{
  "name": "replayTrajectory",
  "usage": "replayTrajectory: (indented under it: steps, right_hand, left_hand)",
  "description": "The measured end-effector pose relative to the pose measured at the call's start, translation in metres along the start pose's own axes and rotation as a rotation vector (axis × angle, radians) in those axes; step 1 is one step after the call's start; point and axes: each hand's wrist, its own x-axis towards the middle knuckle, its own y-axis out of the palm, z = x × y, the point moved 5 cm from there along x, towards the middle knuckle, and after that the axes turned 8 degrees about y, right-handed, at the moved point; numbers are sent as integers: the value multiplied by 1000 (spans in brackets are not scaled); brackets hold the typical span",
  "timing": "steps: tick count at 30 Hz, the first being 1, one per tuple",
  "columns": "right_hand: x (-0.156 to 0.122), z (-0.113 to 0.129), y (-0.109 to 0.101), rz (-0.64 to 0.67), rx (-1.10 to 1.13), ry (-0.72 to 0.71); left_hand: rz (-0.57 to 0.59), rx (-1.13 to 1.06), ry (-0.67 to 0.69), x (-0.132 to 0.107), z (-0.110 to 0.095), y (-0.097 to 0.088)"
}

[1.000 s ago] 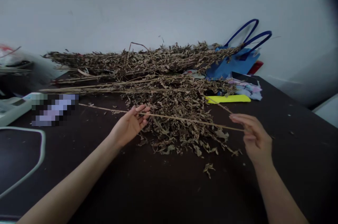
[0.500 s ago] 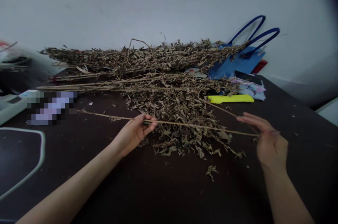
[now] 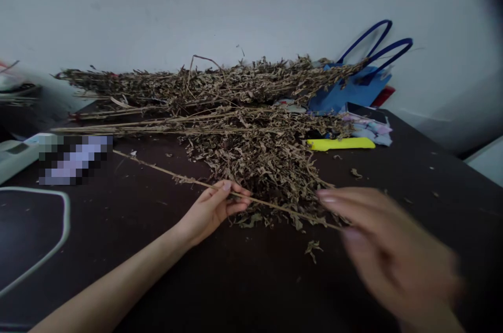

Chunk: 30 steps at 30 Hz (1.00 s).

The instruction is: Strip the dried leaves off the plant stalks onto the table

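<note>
My left hand (image 3: 218, 206) is closed in a pinch on a long thin dried stem (image 3: 168, 175), which slants from the upper left down to the right across the dark table (image 3: 236, 280). My right hand (image 3: 387, 252) is at the stem's right end, close to the camera and smeared by motion; its fingers point left and I cannot make out its grip. Just behind both hands lies a heap of dried crumpled leaves (image 3: 267, 165).
Long bundles of dried leafy stalks (image 3: 204, 84) lie along the wall behind the heap. A blue bag with loop handles (image 3: 353, 92), a yellow object (image 3: 341, 143) and pastel scraps (image 3: 369, 129) sit at the back right. A white device (image 3: 15, 152) and a white-rimmed dark pad (image 3: 31, 228) are at the left.
Both hands have come lower and nearer with the stem, which now slants more steeply down to the right. The right hand has swung left and towards the camera, blurring.
</note>
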Motion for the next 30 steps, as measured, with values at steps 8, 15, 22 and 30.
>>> replayTrajectory:
  steps: [8,15,22,30]
  right_hand:
    - [16,36,92,300,-167,-133]
    - [5,14,80,196,-156,-179]
    - [11,-5,63,127,-196,-189]
    - [7,-15,80,312,-104,-109]
  left_hand:
    - [50,-55,-6,-9,23,11]
    - [136,76,-79,-14,28,13]
    - [456,698,-1,-27,21,24]
    - [174,736,131,-4,13,-7]
